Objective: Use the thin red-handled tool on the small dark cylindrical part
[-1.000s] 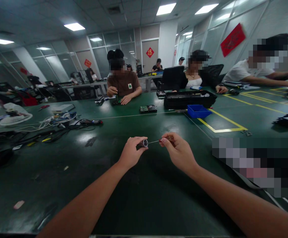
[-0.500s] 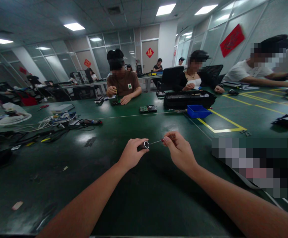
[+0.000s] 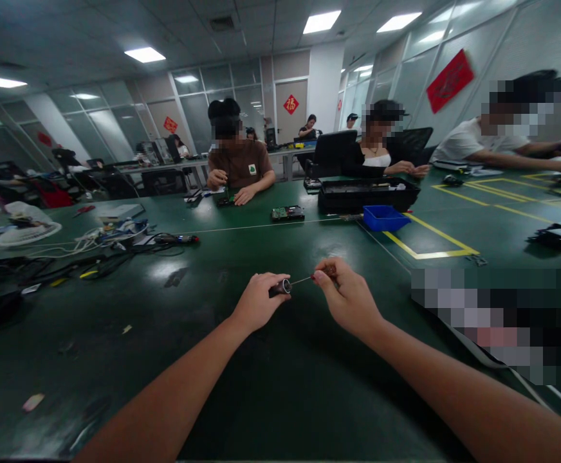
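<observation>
Clearly, both hands worked close together above the dark green, shiny bench (image 3: 261, 405), in the middle of the scene. The left hand (image 3: 255, 303) held a short dark cylinder with a pale ring at its open end (image 3: 281, 287); the fingers lay over it and the thumb was below, so the grip was narrow. This open end was turned to the right and a little to the near side. The right hand (image 3: 350, 294) pinched a slim screwdriver with a thin metal shaft and a reddish handle (image 3: 302, 280), of which the fingers covered the greater part. The shaft pointed to the left and its end reached the cylinder's opening, but how deep it went I could not tell.

On the far side of the bench lay a flat green and black circuit unit (image 3: 287, 213). To its right stood a long black open box (image 3: 368, 199), and just before this box was a small blue plastic tray (image 3: 387, 222). At the left there was a tangle of white and blue cables (image 3: 116, 238). Across the bench sat a person in a brown shirt (image 3: 242, 164), with both hands near a small green board (image 3: 227, 199).
</observation>
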Demonstrator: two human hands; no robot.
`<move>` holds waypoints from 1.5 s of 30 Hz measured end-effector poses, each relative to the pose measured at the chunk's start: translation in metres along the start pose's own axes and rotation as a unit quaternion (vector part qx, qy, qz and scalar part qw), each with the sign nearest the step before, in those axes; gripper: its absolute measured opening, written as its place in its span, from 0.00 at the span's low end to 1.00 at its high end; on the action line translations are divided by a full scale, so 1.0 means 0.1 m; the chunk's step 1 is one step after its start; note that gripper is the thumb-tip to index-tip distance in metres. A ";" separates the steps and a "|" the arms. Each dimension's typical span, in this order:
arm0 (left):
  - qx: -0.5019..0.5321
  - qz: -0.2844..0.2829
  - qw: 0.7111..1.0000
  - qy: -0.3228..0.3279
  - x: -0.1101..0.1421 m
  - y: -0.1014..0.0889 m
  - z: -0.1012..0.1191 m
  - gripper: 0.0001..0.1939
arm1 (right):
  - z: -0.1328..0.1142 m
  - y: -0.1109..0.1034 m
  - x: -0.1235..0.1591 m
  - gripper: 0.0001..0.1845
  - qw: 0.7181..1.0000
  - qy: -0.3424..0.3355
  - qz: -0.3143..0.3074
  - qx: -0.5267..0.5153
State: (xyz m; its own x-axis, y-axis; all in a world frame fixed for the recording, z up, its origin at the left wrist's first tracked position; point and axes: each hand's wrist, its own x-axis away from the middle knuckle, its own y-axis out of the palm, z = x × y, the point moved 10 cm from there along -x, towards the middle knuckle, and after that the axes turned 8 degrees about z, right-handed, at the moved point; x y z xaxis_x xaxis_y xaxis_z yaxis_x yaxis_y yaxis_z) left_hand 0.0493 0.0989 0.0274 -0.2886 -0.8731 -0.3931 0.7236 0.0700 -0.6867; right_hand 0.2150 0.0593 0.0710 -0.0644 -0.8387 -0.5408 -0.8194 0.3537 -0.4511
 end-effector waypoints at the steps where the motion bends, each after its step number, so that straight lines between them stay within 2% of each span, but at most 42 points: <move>1: 0.001 -0.001 1.000 -0.001 0.00 0.00 0.00 0.20 | -0.01 0.00 0.00 0.08 1.000 -0.006 0.001 0.005; 7: 0.021 0.003 1.000 -0.023 0.00 0.01 -0.09 0.21 | 0.02 0.02 -0.02 0.07 0.999 -0.006 -0.009 0.036; 12: 0.054 0.034 0.997 -0.038 -0.01 -0.05 -0.14 0.21 | 0.05 0.02 -0.03 0.06 0.999 0.001 -0.010 0.046; 15: 0.114 0.052 0.990 -0.067 -0.03 -0.09 -0.21 0.20 | 0.06 0.00 -0.03 0.07 0.999 0.001 -0.002 0.050; 19: 0.230 0.072 0.963 -0.121 -0.08 -0.13 -0.29 0.18 | 0.05 -0.05 -0.04 0.07 0.999 -0.005 0.020 0.046; 21: 0.251 0.075 0.954 -0.148 -0.11 -0.14 -0.32 0.17 | 0.03 -0.09 -0.05 0.08 0.999 -0.006 0.032 0.042; 25: 0.176 0.051 0.971 -0.150 -0.18 -0.17 -0.26 0.17 | -0.02 -0.17 -0.06 0.08 0.997 -0.016 0.063 0.033; 28: 0.055 0.013 0.993 -0.101 -0.26 -0.14 -0.15 0.14 | -0.06 -0.27 -0.06 0.07 0.994 -0.025 0.102 0.029; 30: -0.016 -0.031 0.998 -0.047 -0.30 -0.02 -0.06 0.09 | -0.08 -0.32 -0.06 0.07 0.991 -0.030 0.125 0.024; 32: -0.067 -0.070 0.995 -0.001 -0.34 0.15 0.00 0.10 | -0.09 -0.34 -0.05 0.08 0.990 -0.033 0.133 0.023; 36: -0.135 -0.102 0.985 0.024 -0.41 0.42 0.01 0.15 | -0.08 -0.33 -0.05 0.08 0.991 -0.033 0.129 0.020; 39: -0.162 -0.112 0.980 0.039 -0.43 0.52 0.04 0.11 | -0.09 -0.32 -0.05 0.08 0.992 -0.035 0.122 0.017; 42: -0.164 -0.106 0.980 0.044 -0.42 0.49 0.04 0.09 | -0.10 -0.32 -0.04 0.08 0.992 -0.036 0.120 0.016; 45: -0.117 -0.069 0.991 0.014 -0.42 0.30 -0.08 0.10 | -0.12 -0.32 -0.04 0.07 0.993 -0.037 0.115 0.013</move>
State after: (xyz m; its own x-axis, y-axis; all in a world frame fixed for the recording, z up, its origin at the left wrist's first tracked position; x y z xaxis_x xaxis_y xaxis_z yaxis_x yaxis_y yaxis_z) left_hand 0.0784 0.1417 0.0187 -0.3939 -0.8689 -0.2997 0.5113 0.0638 -0.8571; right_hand 0.2347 0.0466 0.0961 -0.2054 -0.7014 -0.6826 -0.7724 0.5445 -0.3271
